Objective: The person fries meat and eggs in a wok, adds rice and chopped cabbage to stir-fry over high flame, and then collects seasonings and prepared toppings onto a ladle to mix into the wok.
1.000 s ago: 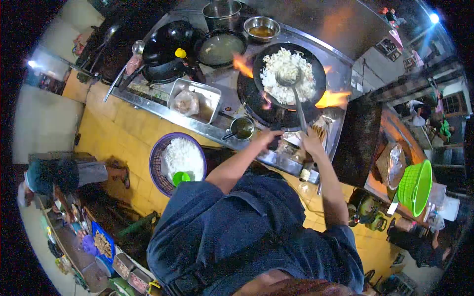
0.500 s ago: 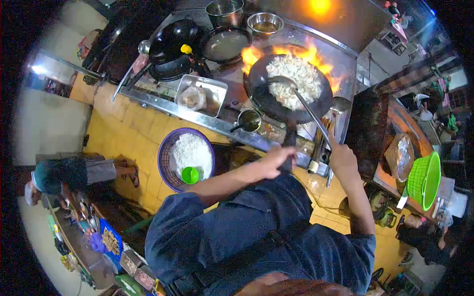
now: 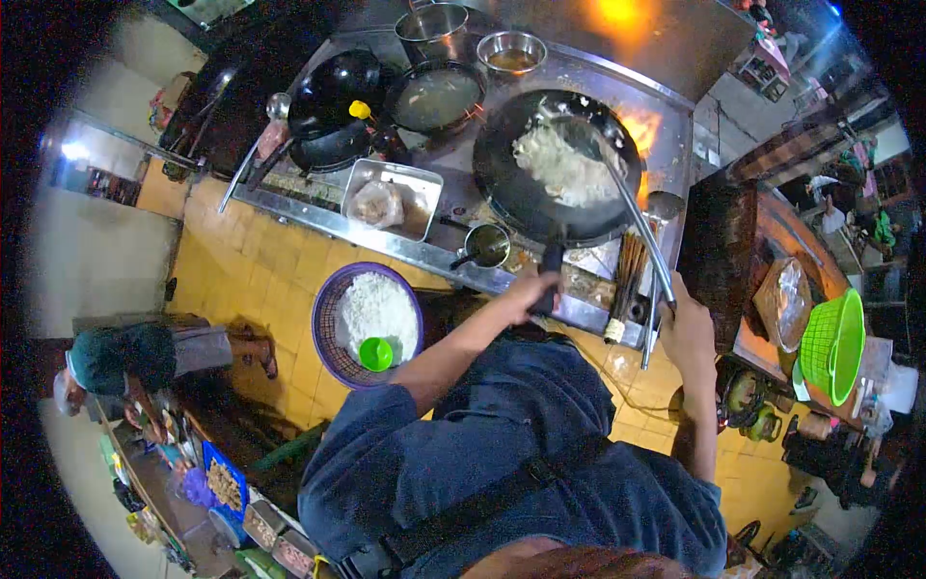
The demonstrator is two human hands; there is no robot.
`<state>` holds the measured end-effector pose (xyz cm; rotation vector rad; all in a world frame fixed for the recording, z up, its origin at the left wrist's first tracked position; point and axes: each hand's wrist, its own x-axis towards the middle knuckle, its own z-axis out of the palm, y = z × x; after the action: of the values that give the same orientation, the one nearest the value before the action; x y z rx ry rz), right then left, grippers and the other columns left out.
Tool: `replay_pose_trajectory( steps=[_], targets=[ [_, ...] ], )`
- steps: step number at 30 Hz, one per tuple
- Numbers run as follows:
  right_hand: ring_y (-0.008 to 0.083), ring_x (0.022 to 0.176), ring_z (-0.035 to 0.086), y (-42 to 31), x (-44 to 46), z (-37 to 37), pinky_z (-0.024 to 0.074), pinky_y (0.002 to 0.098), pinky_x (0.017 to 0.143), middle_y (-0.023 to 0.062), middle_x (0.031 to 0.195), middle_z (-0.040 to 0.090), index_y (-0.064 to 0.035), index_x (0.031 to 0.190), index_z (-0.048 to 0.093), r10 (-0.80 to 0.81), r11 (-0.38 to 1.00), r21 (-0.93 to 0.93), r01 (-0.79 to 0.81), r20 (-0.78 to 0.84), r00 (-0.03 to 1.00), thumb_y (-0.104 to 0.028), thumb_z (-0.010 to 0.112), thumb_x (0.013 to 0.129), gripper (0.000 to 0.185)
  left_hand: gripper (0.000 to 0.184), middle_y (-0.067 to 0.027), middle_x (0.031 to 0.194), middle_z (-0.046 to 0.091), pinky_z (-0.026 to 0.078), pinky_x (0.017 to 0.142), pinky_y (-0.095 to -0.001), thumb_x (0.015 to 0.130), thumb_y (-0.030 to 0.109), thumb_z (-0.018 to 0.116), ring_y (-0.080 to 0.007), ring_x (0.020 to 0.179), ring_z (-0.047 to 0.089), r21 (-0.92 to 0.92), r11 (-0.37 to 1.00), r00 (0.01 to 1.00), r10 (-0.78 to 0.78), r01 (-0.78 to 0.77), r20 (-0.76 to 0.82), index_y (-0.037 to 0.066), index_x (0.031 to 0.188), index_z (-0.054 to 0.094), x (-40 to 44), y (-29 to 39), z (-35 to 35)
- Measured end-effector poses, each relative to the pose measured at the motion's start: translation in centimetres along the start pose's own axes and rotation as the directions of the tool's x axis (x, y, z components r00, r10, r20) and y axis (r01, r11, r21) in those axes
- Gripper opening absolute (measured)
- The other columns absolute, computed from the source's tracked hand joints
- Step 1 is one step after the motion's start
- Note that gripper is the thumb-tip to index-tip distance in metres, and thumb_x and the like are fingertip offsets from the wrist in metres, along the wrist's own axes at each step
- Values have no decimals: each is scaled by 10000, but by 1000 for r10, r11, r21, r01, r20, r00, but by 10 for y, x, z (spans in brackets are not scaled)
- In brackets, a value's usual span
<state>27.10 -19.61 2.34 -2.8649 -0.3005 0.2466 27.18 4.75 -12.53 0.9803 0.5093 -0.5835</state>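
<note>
Wok: here's the black wok point(image 3: 497, 188) at the stove's right end, flames point(image 3: 640, 133) flaring beside its far right rim; whether it rests or is lifted, I can't tell.
Left hand: the left hand point(image 3: 529, 293), fingers curled closed around the dark wok handle point(image 3: 550, 275), on the near side, away from the fire, likely to steady the pan.
Right hand: and the right hand point(image 3: 689, 328), fingers wrapped around the far end of the long ladle point(image 3: 634, 207), probably gripped there for reach and less heat.
Food: white pieces point(image 3: 569, 174) spread in the wok, the ladle's head among them.
Stove edge: a stick brush point(image 3: 629, 275) lies just right of the wok handle, a small pot point(image 3: 487, 246) to its left, both within easy reach.
Floor side: the purple basket point(image 3: 325, 323) of white grains point(image 3: 376, 304) with a green cup point(image 3: 375, 354) inside, handy for scooping, I'd say.
</note>
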Motion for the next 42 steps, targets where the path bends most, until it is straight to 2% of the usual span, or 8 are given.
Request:
replay_pose_trajectory(
  steps=[7, 12, 16, 19, 22, 28, 38, 42],
  targets=[
    [415, 863, 553, 29, 126, 165, 452, 465, 765, 283, 921, 565, 21, 1093, 480, -304, 948, -25, 317, 216, 928, -252, 486, 851, 365, 91, -62, 603, 551, 434, 416, -285, 788, 94, 584, -145, 458, 525, 67, 974, 976, 218, -218, 11, 28, 827, 534, 89, -11, -33],
    [419, 848, 552, 16, 137, 154, 457, 454, 750, 309, 950, 542, 103, 962, 489, 102, 980, 185, -79, -117, 988, -264, 493, 844, 385, 118, -66, 646, 571, 459, 426, -293, 778, 105, 598, -155, 479, 537, 346, 899, 956, 293, -267, -22, 24, 840, 537, 79, 10, -27],
    [448, 798, 559, 53, 125, 150, 449, 506, 702, 300, 865, 560, 25, 948, 499, -280, 935, -109, 337, 354, 892, -258, 425, 882, 300, 176, -81, 714, 604, 461, 508, -294, 746, 220, 645, -155, 563, 562, 8, 998, 990, -66, 67, -122, 51, 744, 594, 58, 24, -2],
    [434, 796, 557, 11, 79, 32, 450, 507, 703, 271, 820, 565, -48, 1100, 477, 38, 998, -50, -23, 330, 943, -248, 436, 872, 307, 151, -70, 681, 580, 452, 506, -282, 778, 193, 614, -153, 537, 542, -103, 994, 985, 2, -20, -173, 59, 728, 566, 31, 22, 39],
    [429, 797, 561, -15, 46, -19, 452, 507, 703, 261, 811, 569, -83, 1206, 429, 40, 991, -135, -2, 280, 959, -221, 460, 853, 380, 183, -41, 611, 534, 442, 497, -277, 825, 189, 561, -148, 524, 526, -497, 767, 899, -238, 406, 368, 64, 704, 504, -33, 69, 56],
    [429, 740, 571, -14, 21, 0, 480, 481, 652, 269, 797, 568, -121, 1297, 361, -32, 978, -190, 83, 256, 966, -85, 484, 760, 552, 95, -42, 646, 554, 431, 540, -269, 804, 173, 551, -141, 583, 552, -2, 998, 998, -65, 65, 3, 80, 808, 567, 12, 6, -2],
    [388, 704, 598, 9, 28, 61, 496, 453, 628, 243, 773, 574, -126, 1323, 328, 31, 989, -149, -14, 114, 993, -19, 466, 745, 605, 195, -34, 580, 508, 441, 526, -320, 826, 202, 536, -146, 568, 534, 162, 972, 965, 130, -170, 229, 70, 683, 527, 2, 19, -7],
    [362, 660, 609, 8, 28, 15, 500, 437, 592, 209, 731, 597, -185, 1297, 385, 86, 970, -226, -87, -12, 996, -75, 485, 796, 523, 166, -74, 612, 543, 448, 442, -319, 769, 169, 614, -163, 490, 535, -64, 979, 977, -184, 192, 107, 31, 732, 530, -72, 20, 33]
  ],
)
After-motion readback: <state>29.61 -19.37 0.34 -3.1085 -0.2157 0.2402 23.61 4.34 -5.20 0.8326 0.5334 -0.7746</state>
